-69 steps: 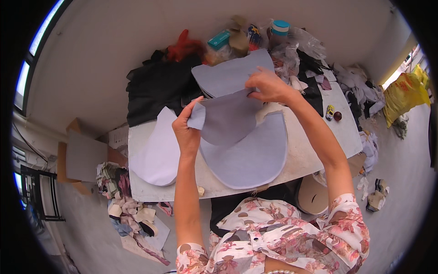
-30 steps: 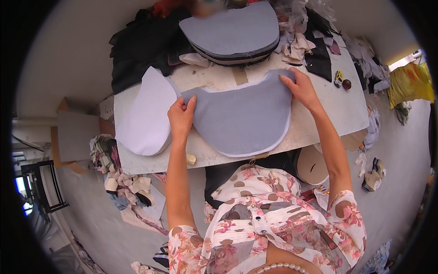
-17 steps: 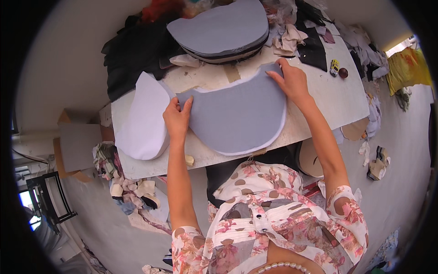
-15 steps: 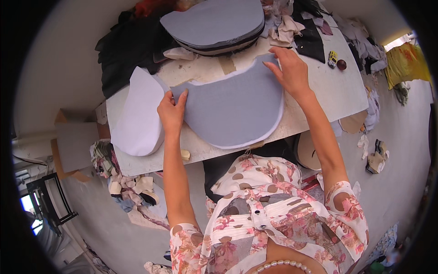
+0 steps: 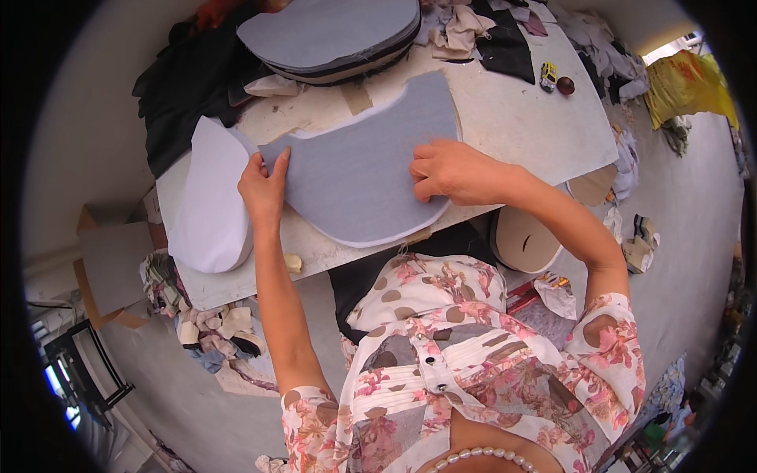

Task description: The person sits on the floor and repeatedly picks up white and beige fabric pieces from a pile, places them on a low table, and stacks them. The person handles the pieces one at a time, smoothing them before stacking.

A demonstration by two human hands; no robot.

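A grey cut fabric piece (image 5: 355, 169), with a concave far edge and a rounded near edge, lies on the table. White material shows along its rim underneath. My left hand (image 5: 262, 189) holds its left corner, the thumb on top and the other fingers at the edge. On the right part of the grey piece rests my right hand (image 5: 457, 172), fingers curled in against the cloth; whether they pinch anything is hidden. Beside my left hand lies a stack of white cut pieces (image 5: 206, 205). Farther off sits a thick stack of grey pieces (image 5: 331, 31) with darker layers below.
Black cloth (image 5: 185, 98) covers the table's far left. Scraps (image 5: 461, 31), a yellow toy car (image 5: 549, 76) and a dark red ball (image 5: 565, 85) lie at the far right. A small yellowish block (image 5: 292, 263) is by the near edge. Cloth scraps (image 5: 225, 331) heap below left.
My right hand has left the far right corner of the grey piece and come nearer, its fingers now curled on the surface. My left hand keeps the left corner. The view has shifted slightly.
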